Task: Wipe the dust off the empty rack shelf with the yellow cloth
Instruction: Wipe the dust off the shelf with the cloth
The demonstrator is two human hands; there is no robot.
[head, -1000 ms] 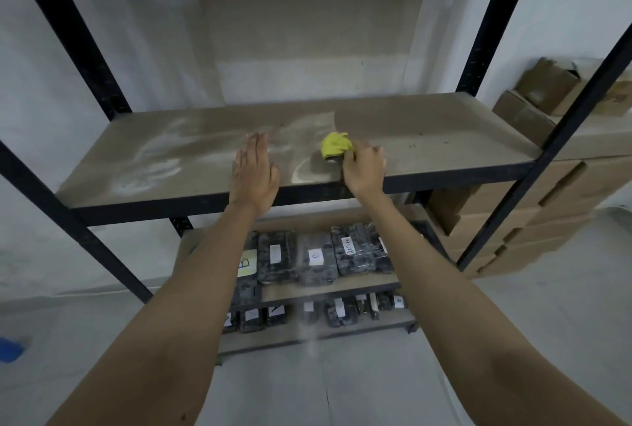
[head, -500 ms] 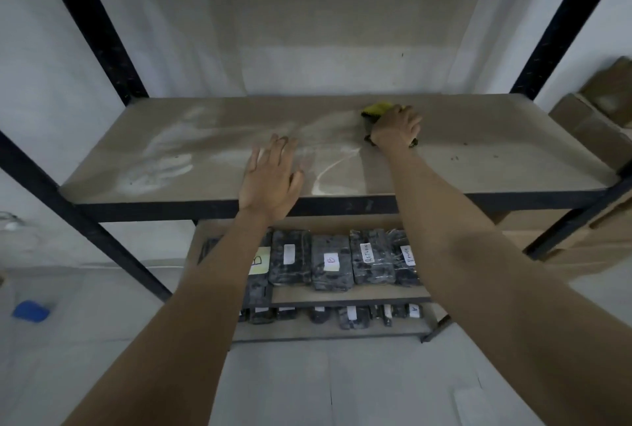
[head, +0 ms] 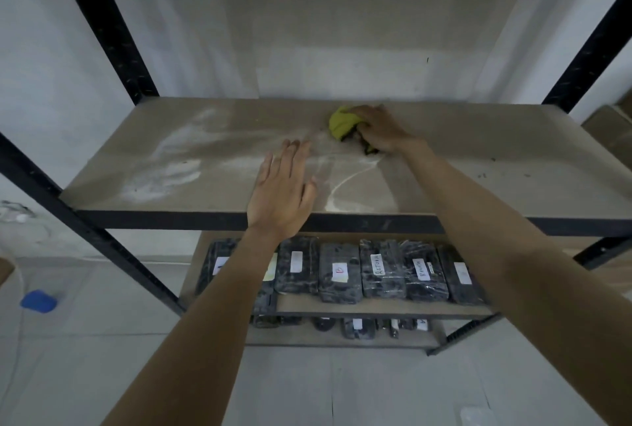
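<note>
The empty rack shelf [head: 478, 166] is a beige board in a black metal frame, streaked with white dust on its left and middle. My right hand [head: 379, 130] grips the bunched yellow cloth [head: 341, 124] near the shelf's back edge, a little right of centre. The cloth sticks out to the left of my fingers and touches the board. My left hand [head: 282, 191] rests flat on the front middle of the shelf, fingers straight and pointing away from me.
Black uprights [head: 102, 25] stand at the shelf's corners. A lower shelf [head: 376, 309] carries several dark wrapped packs with white labels. Cardboard boxes [head: 612, 131] sit at the far right. A blue object [head: 38, 301] lies on the floor at the left.
My right hand has carried the cloth from the shelf's front edge to the back, then slightly left. The left hand has stayed flat on the front of the shelf.
</note>
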